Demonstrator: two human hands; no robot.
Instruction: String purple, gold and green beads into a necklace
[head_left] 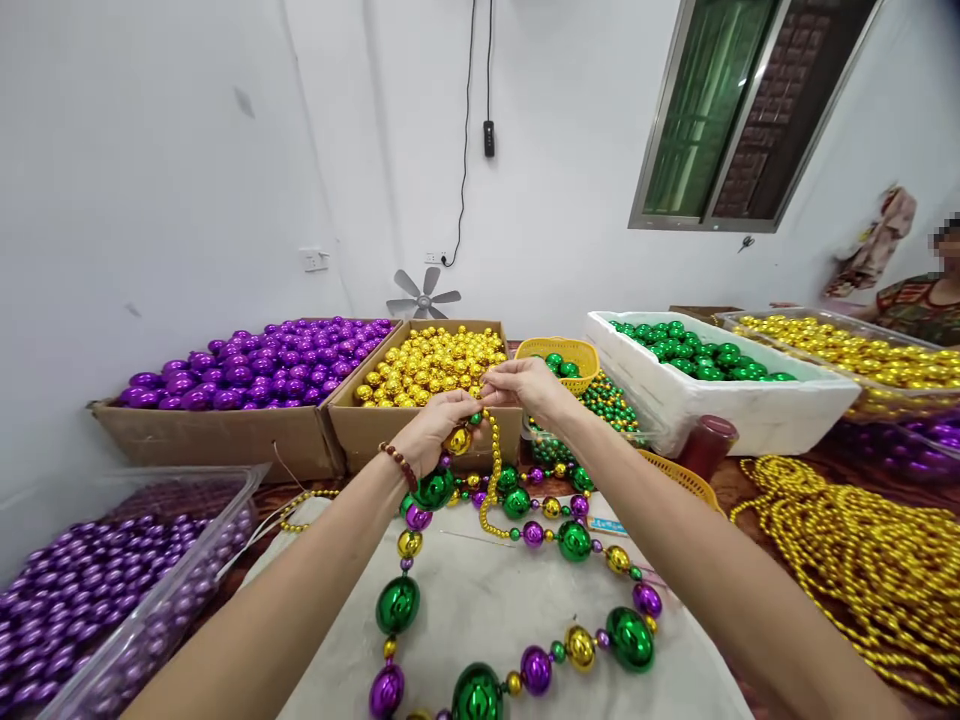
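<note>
My left hand (440, 428), with a beaded bracelet at the wrist, is closed on one end of a bead necklace (398, 605) of green, purple and gold balls. Close against it, my right hand (527, 388) pinches at the same spot, near a small green bead. From between the hands a string of small gold beads (493, 470) hangs down and joins the larger balls. The necklace loops over the pale cloth (442, 600) in front of me. Whatever thread lies between my fingertips is too small to make out.
Cardboard boxes of purple balls (247, 365) and gold balls (431, 365) stand behind my hands. A white foam box (780, 405) of green balls, a yellow basket (592, 355) and a dark red cup (709, 445) are rightward. Gold bead strands (862, 550) lie at right; a person (926, 300) sits beyond.
</note>
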